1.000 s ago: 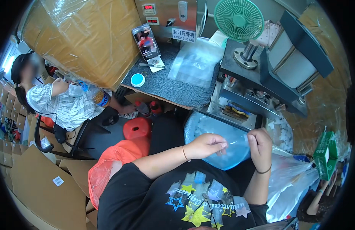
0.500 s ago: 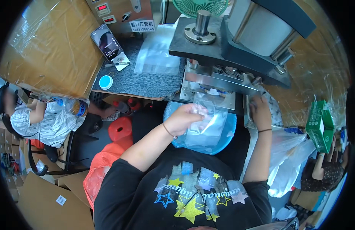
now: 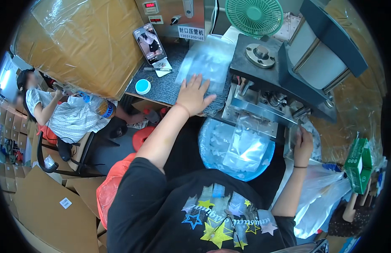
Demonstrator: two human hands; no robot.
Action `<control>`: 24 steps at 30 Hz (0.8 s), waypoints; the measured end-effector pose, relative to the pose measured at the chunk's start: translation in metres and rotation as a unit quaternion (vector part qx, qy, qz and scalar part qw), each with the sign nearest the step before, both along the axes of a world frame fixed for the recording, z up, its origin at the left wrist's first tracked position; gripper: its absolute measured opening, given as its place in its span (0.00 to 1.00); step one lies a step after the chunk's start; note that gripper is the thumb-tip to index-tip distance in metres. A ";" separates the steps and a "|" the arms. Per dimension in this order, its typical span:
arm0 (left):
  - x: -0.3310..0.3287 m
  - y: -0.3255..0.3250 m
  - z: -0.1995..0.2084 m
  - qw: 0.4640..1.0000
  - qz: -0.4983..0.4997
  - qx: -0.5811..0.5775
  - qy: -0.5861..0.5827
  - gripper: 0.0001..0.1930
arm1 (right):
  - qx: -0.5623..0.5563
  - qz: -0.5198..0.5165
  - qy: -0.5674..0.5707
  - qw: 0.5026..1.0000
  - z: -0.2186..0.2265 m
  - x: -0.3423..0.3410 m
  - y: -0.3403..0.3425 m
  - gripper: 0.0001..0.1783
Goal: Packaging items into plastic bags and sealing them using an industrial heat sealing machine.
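My left hand (image 3: 194, 97) lies with fingers spread on a stack of clear plastic bags (image 3: 207, 57) on the grey textured mat (image 3: 161, 86). One clear plastic bag (image 3: 245, 148) hangs from the lower jaws of a press machine (image 3: 263, 103), over a blue basin (image 3: 207, 147) holding small clear scraps. Beside the right end of the press, my right hand (image 3: 303, 148) is closed with its fingers curled. What it grips, if anything, is hidden; a patterned cloth or bag (image 3: 314, 141) is close by.
On the mat are a phone (image 3: 150, 43), a pen (image 3: 157, 69) and a round blue-lidded container (image 3: 142, 86). A metal control box (image 3: 172, 21) and green fan (image 3: 254, 16) stand behind. Large cartons (image 3: 77, 46) flank the bench. A person (image 3: 69, 118) sits at left.
My left hand has let go of the bag at the press and moved left and up onto the stack, fingers spreading. My right hand remains beside the press, its fingers more curled. The view has shifted.
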State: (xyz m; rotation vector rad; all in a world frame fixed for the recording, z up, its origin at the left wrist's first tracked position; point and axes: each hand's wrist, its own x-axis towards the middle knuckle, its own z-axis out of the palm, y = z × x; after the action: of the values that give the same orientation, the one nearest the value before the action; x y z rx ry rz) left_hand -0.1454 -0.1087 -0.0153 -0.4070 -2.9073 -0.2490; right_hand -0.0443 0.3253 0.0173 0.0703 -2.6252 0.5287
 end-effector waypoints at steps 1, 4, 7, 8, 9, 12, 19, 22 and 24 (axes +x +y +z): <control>0.013 0.003 0.003 1.000 -0.030 -0.003 0.001 0.35 | -0.001 -0.017 0.018 1.000 0.000 0.005 0.002 0.11; 0.069 0.005 0.010 0.991 -0.113 -0.005 0.070 0.28 | -0.029 -0.026 0.086 0.996 0.001 0.022 -0.004 0.11; 0.089 0.000 0.001 0.966 -0.063 0.241 0.061 0.12 | -0.114 -0.010 0.020 0.993 0.022 0.040 -0.035 0.10; 0.095 0.003 0.006 0.945 -0.044 0.319 0.060 0.09 | -0.094 0.027 0.012 0.995 0.016 0.042 -0.043 0.11; 0.100 0.009 0.015 0.884 -0.045 0.466 -0.019 0.08 | -0.062 0.110 -0.005 0.992 0.019 0.042 -0.054 0.11; 0.114 0.031 0.029 0.870 -0.083 0.463 -0.151 0.05 | -0.099 0.218 -0.031 0.971 0.040 0.040 -0.090 0.08; 0.141 0.082 0.022 0.765 -0.134 0.552 -0.304 0.09 | -0.208 0.223 -0.005 0.952 0.066 0.032 -0.125 0.08; 0.150 0.091 0.013 0.670 -0.137 0.611 -0.400 0.13 | -0.160 0.245 -0.038 0.955 0.068 0.042 -0.102 0.06; 0.155 0.100 0.010 0.568 -0.170 0.616 -0.518 0.13 | -0.141 0.254 -0.073 0.954 0.070 0.047 -0.089 0.07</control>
State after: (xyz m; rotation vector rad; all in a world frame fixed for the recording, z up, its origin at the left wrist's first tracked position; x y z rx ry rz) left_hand 0.0092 -0.0082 -0.0054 -0.6024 -2.2701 -3.1492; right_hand 0.0026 0.2366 0.0873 0.6490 -2.6358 1.1133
